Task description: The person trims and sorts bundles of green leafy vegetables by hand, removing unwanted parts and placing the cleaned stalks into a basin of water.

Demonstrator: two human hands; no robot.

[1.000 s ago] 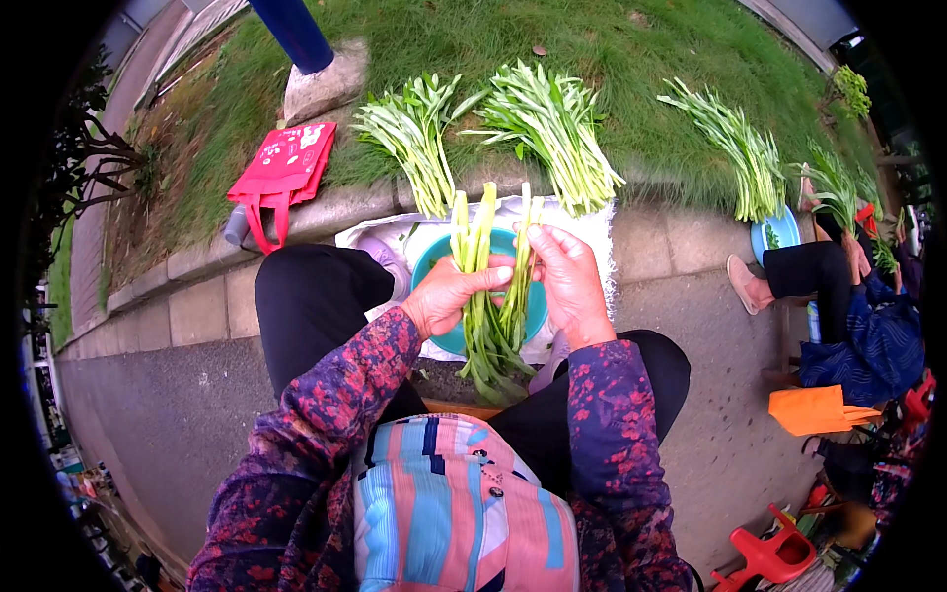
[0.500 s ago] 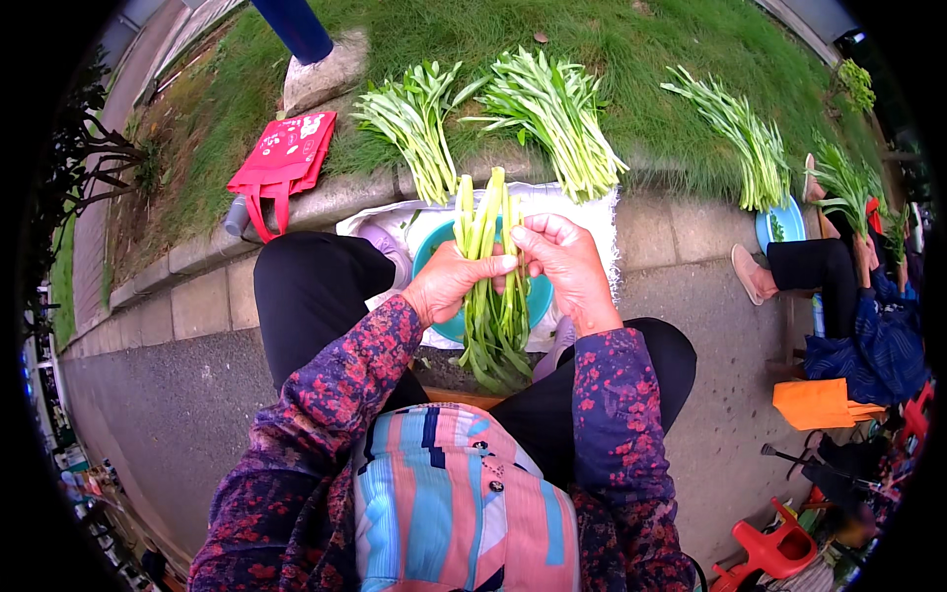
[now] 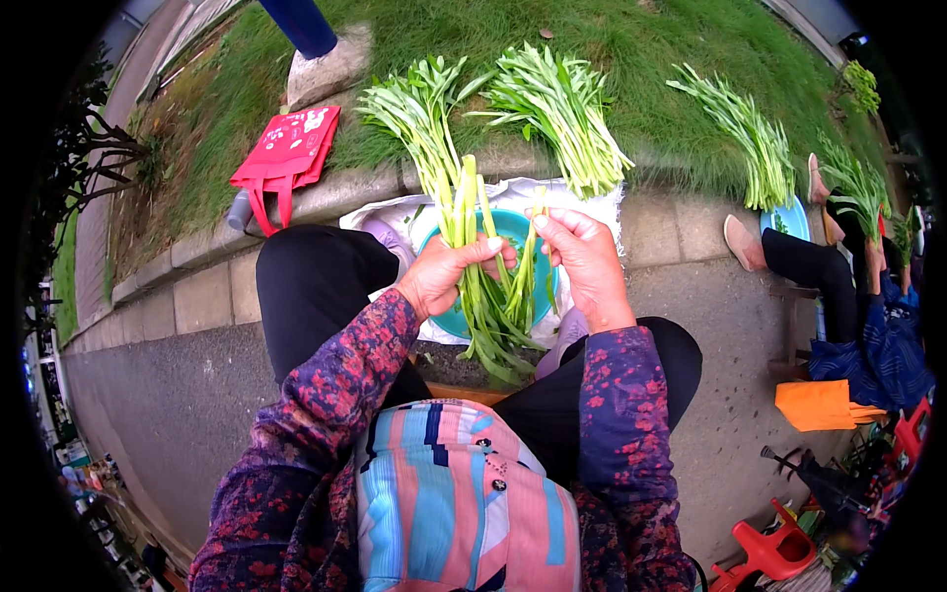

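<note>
Gripping the upright bundle of green stalks (image 3: 483,266) mid-length, the left hand (image 3: 444,276) stays clamped while the right hand (image 3: 582,257) pinches one stalk just beside it.

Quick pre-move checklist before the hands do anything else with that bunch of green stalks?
1. Left hand grips the green stalks: ok.
2. Right hand pinches a stalk top: ok.
3. Teal basin sits under the bunch: ok.
4. Leafy ends hang free above the lap: ok.
5. Sorted bundles on the grass lie apart from the hands: ok.
6. Grip firmness: cannot tell.
</note>
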